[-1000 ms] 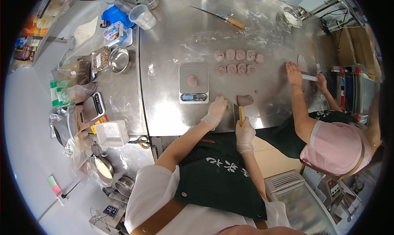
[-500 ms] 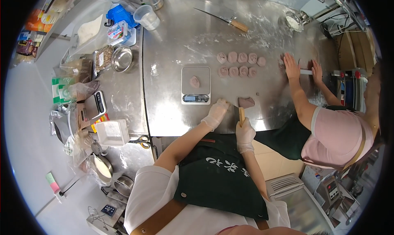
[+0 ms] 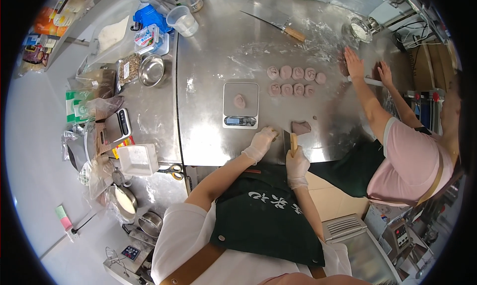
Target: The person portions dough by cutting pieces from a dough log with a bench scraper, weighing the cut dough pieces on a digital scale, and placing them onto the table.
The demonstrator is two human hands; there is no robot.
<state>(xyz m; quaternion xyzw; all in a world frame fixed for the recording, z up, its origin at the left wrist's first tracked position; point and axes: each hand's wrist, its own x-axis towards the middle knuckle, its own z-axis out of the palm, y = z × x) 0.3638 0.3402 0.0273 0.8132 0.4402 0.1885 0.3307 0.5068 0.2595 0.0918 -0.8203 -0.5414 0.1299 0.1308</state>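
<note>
My gloved right hand (image 3: 298, 165) grips the wooden handle of a dough scraper (image 3: 286, 141), its metal blade close over the steel table. Just left of the blade is my gloved left hand (image 3: 262, 140), fingers curled together; whatever they may hold is too small to make out. Beyond the scraper lies a flat piece of pinkish dough (image 3: 301, 128), with a tiny scrap of dough (image 3: 314, 118) farther off. On a kitchen scale (image 3: 227, 106) ahead of my left hand rests one dough lump (image 3: 239, 101). Two rows of similar dough pieces (image 3: 298, 73) sit to the right of the scale.
At right a co-worker's hands (image 3: 354, 62) lie on a white rolling pin (image 3: 371, 81). A knife (image 3: 294, 34) lies at the back, near a flour bowl (image 3: 359, 30). Leftward stand a metal bowl (image 3: 151, 70), a white tub (image 3: 138, 159) and scissors (image 3: 172, 171).
The scraper blade has turned and shifted toward my left hand, off the flat dough piece. My left hand remains nearly in place. The co-worker's hands have moved farther away along the table.
</note>
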